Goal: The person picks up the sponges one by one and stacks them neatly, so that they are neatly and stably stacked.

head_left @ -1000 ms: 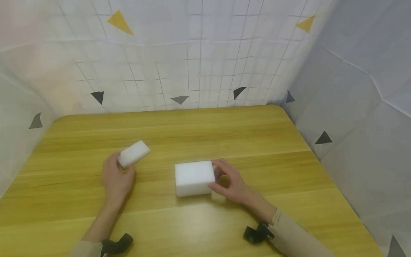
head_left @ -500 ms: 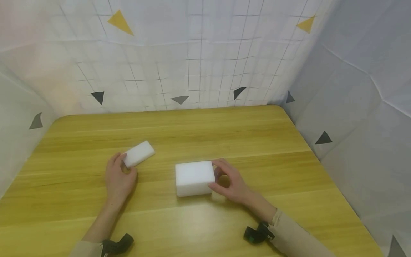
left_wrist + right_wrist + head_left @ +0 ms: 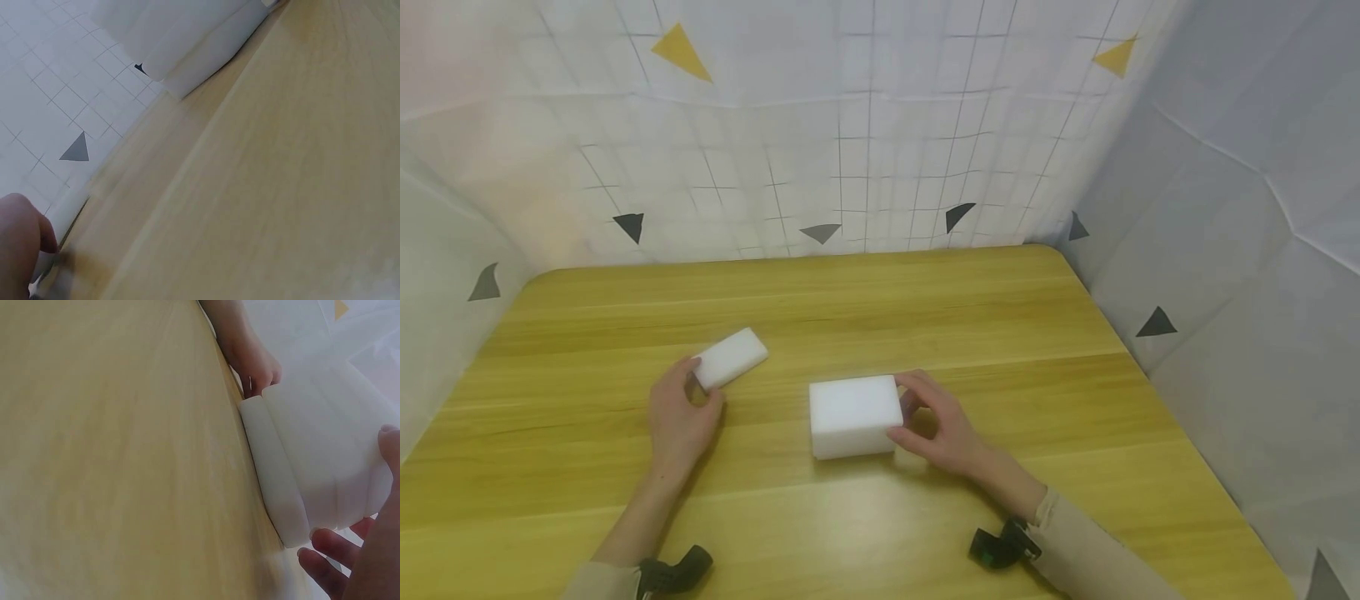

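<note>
Left wrist view, small sponge (image 3: 59,228) mostly hidden

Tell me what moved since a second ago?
The left hand slid the small white block it grips a little to the right, toward the big white block. The right hand kept holding the big block's right end, and that block stayed put on the table.
</note>
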Tool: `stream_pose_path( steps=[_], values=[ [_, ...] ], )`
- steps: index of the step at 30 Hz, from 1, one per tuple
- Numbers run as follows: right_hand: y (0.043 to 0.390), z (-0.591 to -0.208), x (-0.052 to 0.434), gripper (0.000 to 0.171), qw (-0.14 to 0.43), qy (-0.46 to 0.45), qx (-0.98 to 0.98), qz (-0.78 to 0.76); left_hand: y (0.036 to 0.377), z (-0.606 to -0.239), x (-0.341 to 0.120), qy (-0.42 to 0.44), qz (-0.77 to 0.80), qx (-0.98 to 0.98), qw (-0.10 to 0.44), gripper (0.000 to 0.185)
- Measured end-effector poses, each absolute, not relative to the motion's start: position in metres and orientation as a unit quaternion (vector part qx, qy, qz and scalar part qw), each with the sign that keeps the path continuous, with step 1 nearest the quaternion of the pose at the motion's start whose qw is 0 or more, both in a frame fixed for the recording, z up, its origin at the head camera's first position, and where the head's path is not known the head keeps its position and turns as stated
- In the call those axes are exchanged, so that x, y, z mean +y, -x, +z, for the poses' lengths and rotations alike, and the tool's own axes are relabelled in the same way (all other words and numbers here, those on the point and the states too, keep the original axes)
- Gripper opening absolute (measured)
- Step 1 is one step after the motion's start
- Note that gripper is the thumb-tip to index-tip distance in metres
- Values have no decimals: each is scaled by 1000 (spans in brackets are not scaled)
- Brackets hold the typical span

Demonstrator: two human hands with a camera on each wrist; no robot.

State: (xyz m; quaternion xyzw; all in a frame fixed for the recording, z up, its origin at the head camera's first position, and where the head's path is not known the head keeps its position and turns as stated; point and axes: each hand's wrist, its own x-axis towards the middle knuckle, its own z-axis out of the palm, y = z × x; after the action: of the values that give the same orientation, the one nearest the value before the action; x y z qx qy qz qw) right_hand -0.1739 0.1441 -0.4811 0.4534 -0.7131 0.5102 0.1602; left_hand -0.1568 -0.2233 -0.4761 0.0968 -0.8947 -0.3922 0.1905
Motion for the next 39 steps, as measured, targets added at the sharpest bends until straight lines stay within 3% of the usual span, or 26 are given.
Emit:
stream_pose_path(
  steps=[14,28,34,39],
  values=[
    [158,-444,137,53,157,-457,-708,515,156,-480,-214,-50,-427,-875,224,51],
    [161,-450,139,55,158,-457,-709,513,160,-483,-207,96,-462,-805,360,54],
    [173,-477,144,57,164,-457,-711,509,153,-464,-193,138,-480,-775,387,52],
    [165,-459,141,55,160,-460,-709,510,146,-449,-185,167,-493,-757,395,52]
  ],
)
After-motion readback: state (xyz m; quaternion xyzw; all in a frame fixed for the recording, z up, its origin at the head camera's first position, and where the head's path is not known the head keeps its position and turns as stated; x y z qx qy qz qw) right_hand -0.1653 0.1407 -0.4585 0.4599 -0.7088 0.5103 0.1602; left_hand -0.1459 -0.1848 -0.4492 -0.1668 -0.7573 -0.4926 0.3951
